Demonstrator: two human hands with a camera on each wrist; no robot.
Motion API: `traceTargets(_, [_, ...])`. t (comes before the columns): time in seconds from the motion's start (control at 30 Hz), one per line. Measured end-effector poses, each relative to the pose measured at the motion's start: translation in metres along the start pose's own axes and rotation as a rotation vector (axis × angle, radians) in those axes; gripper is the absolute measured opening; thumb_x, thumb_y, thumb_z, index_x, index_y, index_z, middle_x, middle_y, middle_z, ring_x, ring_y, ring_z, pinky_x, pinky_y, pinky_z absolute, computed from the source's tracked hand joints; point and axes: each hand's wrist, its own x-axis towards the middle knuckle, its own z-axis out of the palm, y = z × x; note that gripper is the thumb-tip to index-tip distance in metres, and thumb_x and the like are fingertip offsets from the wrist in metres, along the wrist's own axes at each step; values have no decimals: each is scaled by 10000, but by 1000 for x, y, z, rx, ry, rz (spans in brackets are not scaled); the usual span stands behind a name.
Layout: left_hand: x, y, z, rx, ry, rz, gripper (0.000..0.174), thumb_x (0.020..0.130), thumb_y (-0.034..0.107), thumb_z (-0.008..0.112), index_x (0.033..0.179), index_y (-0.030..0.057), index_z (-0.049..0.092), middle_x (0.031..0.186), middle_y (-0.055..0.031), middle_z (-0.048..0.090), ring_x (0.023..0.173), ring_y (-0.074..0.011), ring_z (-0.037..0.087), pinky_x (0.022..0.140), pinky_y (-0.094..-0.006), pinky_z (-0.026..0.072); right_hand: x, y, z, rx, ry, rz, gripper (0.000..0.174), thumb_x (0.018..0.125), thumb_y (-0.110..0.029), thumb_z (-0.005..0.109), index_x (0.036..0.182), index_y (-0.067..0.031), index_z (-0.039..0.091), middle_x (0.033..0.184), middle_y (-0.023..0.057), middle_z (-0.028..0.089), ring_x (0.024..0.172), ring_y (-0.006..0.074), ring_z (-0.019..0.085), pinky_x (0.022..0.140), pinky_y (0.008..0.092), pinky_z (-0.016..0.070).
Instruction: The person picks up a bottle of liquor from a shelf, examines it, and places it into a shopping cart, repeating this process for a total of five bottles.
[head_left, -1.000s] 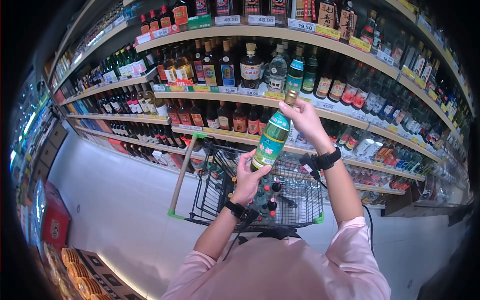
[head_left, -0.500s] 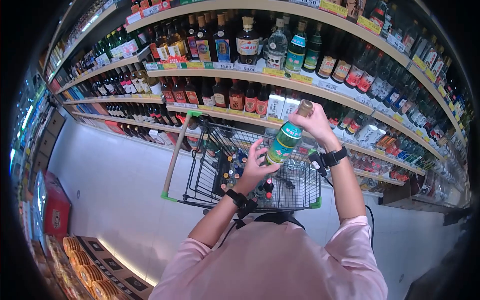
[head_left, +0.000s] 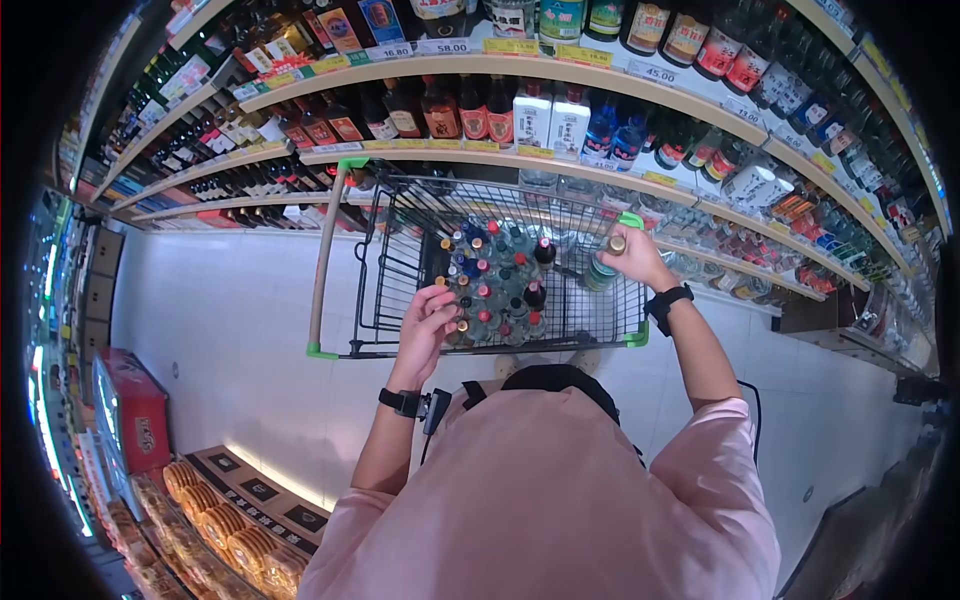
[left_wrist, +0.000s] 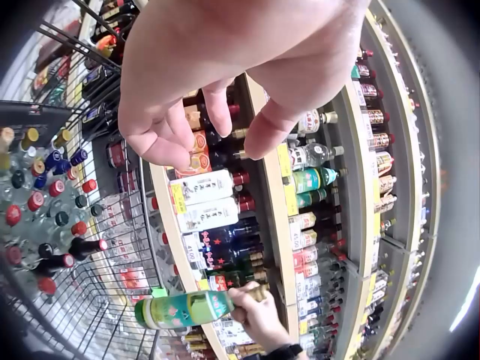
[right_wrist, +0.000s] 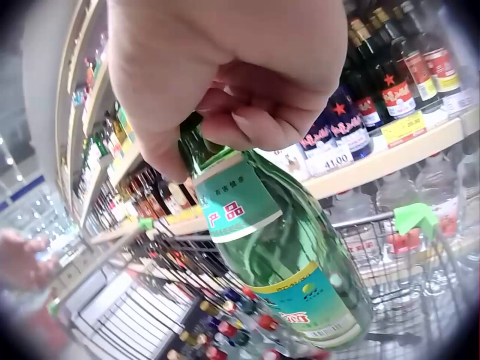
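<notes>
My right hand [head_left: 635,262] grips the neck of a green glass bottle [head_left: 600,274] at the right end of the shopping cart [head_left: 480,350]. In the right wrist view the bottle [right_wrist: 281,247] tilts, its teal and yellow label facing the camera, with the fingers of my right hand [right_wrist: 232,82] curled round the neck. My left hand [head_left: 425,325] holds nothing, fingers loosely bent, beside the cart's near left part. The left wrist view shows my left hand [left_wrist: 240,67] with spread fingers, and the green bottle [left_wrist: 184,309] lying nearly level in the right hand [left_wrist: 259,319].
Several capped bottles [head_left: 485,290] stand together in the middle of the cart. Beyond it, shelves [head_left: 560,70] hold rows of bottles with price tags. A red box [head_left: 140,415] and packs of round biscuits [head_left: 225,530] are at the lower left.
The green bottle has come down from in front of the shelves to the cart's right end in my right hand. My left hand has let go of it and moved left. The view has tipped downward.
</notes>
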Motion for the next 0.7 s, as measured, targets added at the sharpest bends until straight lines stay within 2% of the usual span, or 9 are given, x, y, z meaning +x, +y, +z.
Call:
traceTargets(0.03, [-1,-1,-4,-10,7,21,344,908,-28,594,1230,83,544,1136,-66,631,986,-182,627,750,-274,485,-6,3,5,-61,-22,-15,370,713,-286,806,803,-13,573,697,130,620,664,305,638,648,413,497])
traceTargets(0.07, [-3,-3,-10,-16,14,37,343,910,-24,593,1232,84,543,1140,-67,631,987,-186,625,753,-278,484,-11,18,18,-118,-20,24,397,700,-333,809,792,-17,588,730,181,630,723,388,638,671,453,500])
traceTargets(0.1, [-5,-6,-14,-23,19,49,342,911,-20,592,1233,85,542,1145,-68,632,987,-189,623,756,-283,484,-14,28,28,-150,-83,47,397,701,-340,811,798,-19,599,750,184,639,740,387,643,678,454,503])
traceTargets(0.13, [-11,-3,-11,-17,56,55,316,915,-15,597,1210,90,555,1156,-52,616,963,-148,613,749,-259,475,-15,37,36,-184,-145,67,397,702,-346,812,804,-21,610,770,187,648,757,385,648,685,455,507])
traceTargets(0.2, [-18,-4,-15,-29,114,63,316,913,-16,597,1208,89,556,1152,-56,618,967,-152,610,752,-264,474,-21,50,51,-184,-237,144,391,701,-361,820,837,-37,651,849,186,676,827,383,654,715,455,516])
traceTargets(0.3, [-32,-5,-24,-23,181,70,296,917,-11,588,1192,96,569,1130,-43,628,973,-156,606,767,-275,469,-28,64,84,-205,-310,256,393,697,-367,823,854,-46,657,879,181,684,868,380,656,736,458,518])
traceTargets(0.47, [-45,-15,-44,-23,268,35,253,921,16,591,1155,111,585,1123,-26,643,971,-166,607,795,-295,462,-36,84,146,-204,-306,169,344,692,-327,800,871,-66,667,892,173,682,896,380,657,778,481,536])
traceTargets(0.57, [-56,-15,-47,-26,310,21,232,921,37,600,1136,122,586,1114,-19,646,975,-163,600,808,-302,447,-39,105,180,-244,-351,189,326,696,-319,786,851,-63,658,877,169,677,910,375,658,773,478,537])
traceTargets(0.7, [-63,-14,-53,-8,307,4,205,928,51,599,1120,122,582,1121,-17,640,977,-163,593,824,-310,440,-44,109,210,-318,-435,300,272,744,-266,722,927,-71,669,979,172,680,966,361,662,819,466,545])
